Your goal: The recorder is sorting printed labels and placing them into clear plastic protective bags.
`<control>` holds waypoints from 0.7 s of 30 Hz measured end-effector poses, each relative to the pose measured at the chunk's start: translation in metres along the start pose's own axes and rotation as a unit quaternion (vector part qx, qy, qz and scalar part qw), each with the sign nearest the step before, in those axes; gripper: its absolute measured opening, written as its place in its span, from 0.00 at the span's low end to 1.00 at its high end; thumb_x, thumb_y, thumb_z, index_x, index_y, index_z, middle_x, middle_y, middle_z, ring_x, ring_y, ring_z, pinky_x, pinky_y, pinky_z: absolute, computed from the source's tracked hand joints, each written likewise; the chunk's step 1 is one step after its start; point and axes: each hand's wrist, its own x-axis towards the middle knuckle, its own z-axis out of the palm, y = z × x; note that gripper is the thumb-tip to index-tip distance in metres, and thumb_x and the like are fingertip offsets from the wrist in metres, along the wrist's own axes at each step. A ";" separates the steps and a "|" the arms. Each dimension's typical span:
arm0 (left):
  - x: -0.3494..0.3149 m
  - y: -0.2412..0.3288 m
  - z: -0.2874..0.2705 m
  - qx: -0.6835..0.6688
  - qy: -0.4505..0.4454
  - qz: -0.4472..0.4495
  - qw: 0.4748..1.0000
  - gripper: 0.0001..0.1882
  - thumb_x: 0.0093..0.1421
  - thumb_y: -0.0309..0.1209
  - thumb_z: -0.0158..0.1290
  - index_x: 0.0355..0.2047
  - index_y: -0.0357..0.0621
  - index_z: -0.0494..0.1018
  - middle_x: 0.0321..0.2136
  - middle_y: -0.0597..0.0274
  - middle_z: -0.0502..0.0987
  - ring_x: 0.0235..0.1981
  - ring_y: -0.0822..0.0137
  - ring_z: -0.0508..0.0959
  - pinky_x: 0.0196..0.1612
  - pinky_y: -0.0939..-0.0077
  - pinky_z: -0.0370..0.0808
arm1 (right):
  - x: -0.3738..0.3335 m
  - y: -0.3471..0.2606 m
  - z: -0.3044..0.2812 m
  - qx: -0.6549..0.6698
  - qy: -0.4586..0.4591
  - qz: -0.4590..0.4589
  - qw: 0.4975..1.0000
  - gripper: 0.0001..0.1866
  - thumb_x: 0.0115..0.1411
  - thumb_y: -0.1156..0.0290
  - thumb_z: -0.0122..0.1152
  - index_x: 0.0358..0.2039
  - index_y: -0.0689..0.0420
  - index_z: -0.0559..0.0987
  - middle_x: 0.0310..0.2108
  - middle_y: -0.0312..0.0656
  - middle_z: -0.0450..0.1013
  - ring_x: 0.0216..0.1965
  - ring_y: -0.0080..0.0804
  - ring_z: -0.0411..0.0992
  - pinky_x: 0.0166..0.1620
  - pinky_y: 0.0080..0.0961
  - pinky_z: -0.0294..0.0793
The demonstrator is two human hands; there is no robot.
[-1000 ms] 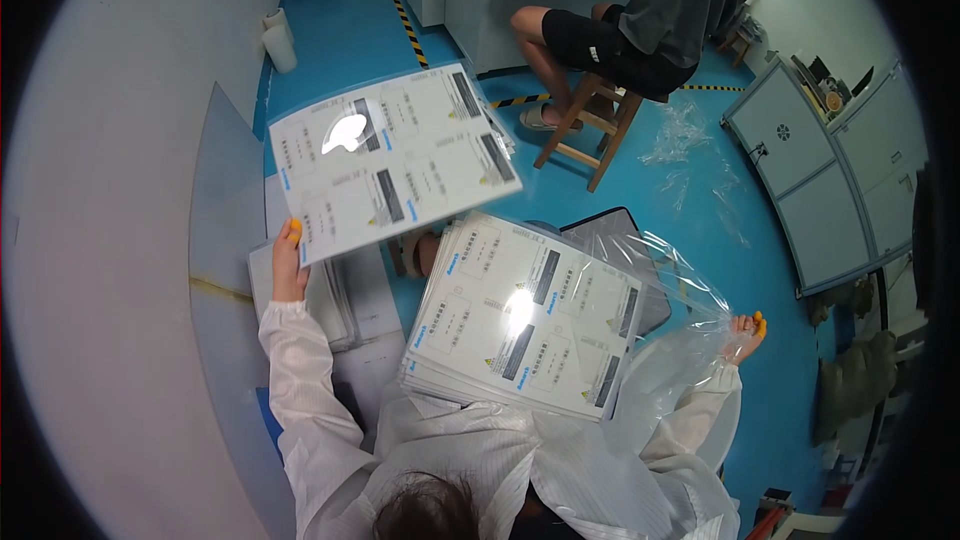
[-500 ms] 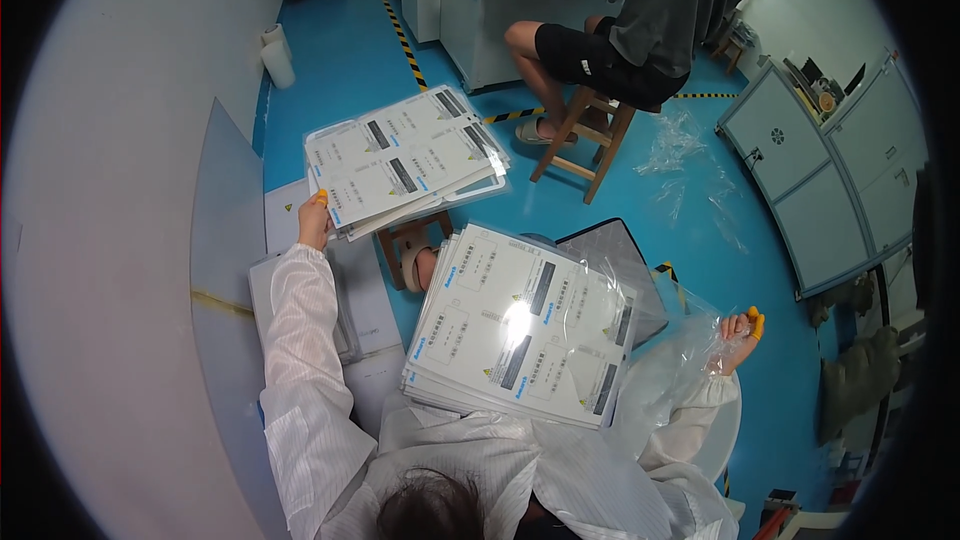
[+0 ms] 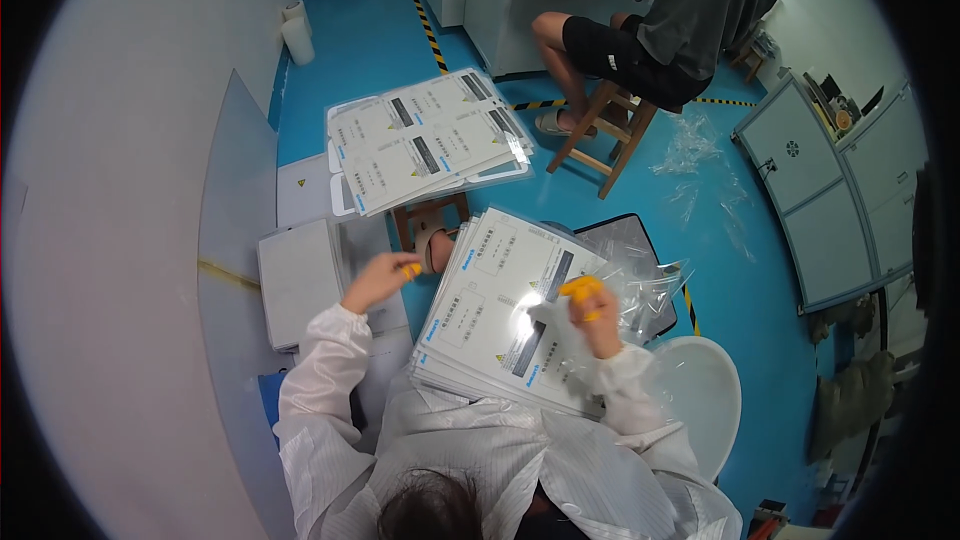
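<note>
A stack of white printed sheets point(image 3: 490, 285) rests on my lap, glossy under the light. My right hand point(image 3: 597, 318), with orange finger covers, is above the stack's right side, its fingers curled on crumpled clear plastic film point(image 3: 650, 290). The film spreads past the sheets' right edge and partly hides their surface. My left hand point(image 3: 378, 280) hovers just left of the stack, fingers drawn together around an orange-covered fingertip, with nothing visible in them. Ahead of it, a second pile of printed sheets point(image 3: 425, 140) lies on a wooden stool point(image 3: 430, 215).
A person point(image 3: 690, 30) sits on a wooden stool point(image 3: 610, 135) at a machine point(image 3: 490, 0). Loose clear film point(image 3: 700, 165) lies on the blue floor. White boxes point(image 3: 298, 285) stand to my left, a round white stool point(image 3: 705, 400) to my right, and grey cabinets point(image 3: 800, 190) farther right.
My left hand has left the far pile and come back toward the lap stack. My right hand has moved inward from the far right with the film, now bunched over the stack.
</note>
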 end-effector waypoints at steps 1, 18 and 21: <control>-0.012 -0.001 0.013 0.001 -0.023 -0.033 0.999 0.15 0.57 0.26 0.46 0.44 0.36 0.72 0.26 0.63 0.74 0.24 0.76 0.70 0.30 0.83 0.69 | 0.011 0.014 0.022 -0.142 -0.046 -0.113 0.982 0.16 0.58 0.60 0.53 0.31 0.63 0.75 0.21 0.36 0.71 0.24 0.22 0.68 0.29 0.18 0.66; -0.067 0.028 0.051 0.131 0.025 -0.028 0.991 0.10 0.52 0.25 0.46 0.33 0.38 0.75 0.26 0.43 0.75 0.25 0.46 0.75 0.31 0.64 0.71 | 0.012 0.059 0.098 -0.028 -0.199 0.121 0.972 0.14 0.57 0.65 0.54 0.35 0.65 0.75 0.28 0.37 0.72 0.30 0.20 0.66 0.38 0.18 0.66; -0.071 0.033 0.054 0.190 0.046 -0.029 0.980 0.12 0.50 0.24 0.46 0.35 0.41 0.75 0.27 0.42 0.75 0.27 0.46 0.75 0.33 0.60 0.71 | 0.013 0.066 0.097 -0.029 -0.202 0.141 0.969 0.13 0.56 0.67 0.55 0.36 0.64 0.75 0.28 0.37 0.73 0.30 0.20 0.67 0.38 0.18 0.67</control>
